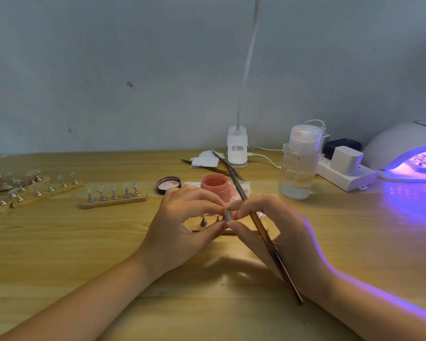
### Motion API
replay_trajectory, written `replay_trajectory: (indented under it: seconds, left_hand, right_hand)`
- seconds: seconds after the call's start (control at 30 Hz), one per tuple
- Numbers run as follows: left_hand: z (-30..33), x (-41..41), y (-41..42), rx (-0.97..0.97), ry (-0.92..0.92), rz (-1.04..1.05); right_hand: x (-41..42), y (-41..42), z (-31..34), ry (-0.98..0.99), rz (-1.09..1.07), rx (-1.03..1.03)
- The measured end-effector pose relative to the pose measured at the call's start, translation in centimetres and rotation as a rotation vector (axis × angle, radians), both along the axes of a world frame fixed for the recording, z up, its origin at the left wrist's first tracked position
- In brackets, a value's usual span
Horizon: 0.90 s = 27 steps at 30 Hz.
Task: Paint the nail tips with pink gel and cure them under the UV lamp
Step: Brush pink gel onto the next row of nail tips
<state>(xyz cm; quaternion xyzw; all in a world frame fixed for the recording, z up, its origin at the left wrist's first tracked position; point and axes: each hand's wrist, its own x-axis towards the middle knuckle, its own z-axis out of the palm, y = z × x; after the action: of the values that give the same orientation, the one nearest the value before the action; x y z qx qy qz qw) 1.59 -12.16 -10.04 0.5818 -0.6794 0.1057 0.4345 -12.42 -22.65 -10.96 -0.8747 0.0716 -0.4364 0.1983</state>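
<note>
My left hand (182, 222) and my right hand (278, 230) meet over a small wooden strip (228, 232) with metal nail stands. Both pinch a pale nail tip (228, 214) between their fingertips. My right hand also holds a long brown brush (261, 225), its handle running down past the wrist and its tip pointing up toward the open jar of pink gel (215, 185). The jar's lid (169, 185) lies to its left. The UV lamp (408, 148) glows purple at the far right.
Wooden strips with nail tips on stands (113, 196) and more of them (22, 188) lie at the left. A clear pump bottle (299, 163), a white desk lamp base (237, 147), a power strip with plugs (347, 171) and paper scraps with tools (207, 161) stand behind.
</note>
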Motion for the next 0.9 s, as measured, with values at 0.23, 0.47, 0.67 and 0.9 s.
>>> replay_trajectory:
  seconds: [0.23,0.47,0.67,0.9]
  left_hand:
    - [0.0,0.2,0.1,-0.122,0.086,0.032]
    - [0.0,0.6,-0.1,-0.116,0.232,0.087]
    - [0.0,0.8,-0.3,-0.094,0.317,0.062]
    - [0.0,1.0,-0.4,-0.109,0.338,0.061]
  right_hand:
    - [-1.4,0.8,1.6,-0.15,0.029,0.004]
    - [-0.3,0.0,4.5,-0.267,0.116,0.396]
    - [2.9,-2.5,6.3,-0.125,-0.083,0.482]
    - [6.0,-4.0,6.7,0.066,-0.171,0.218]
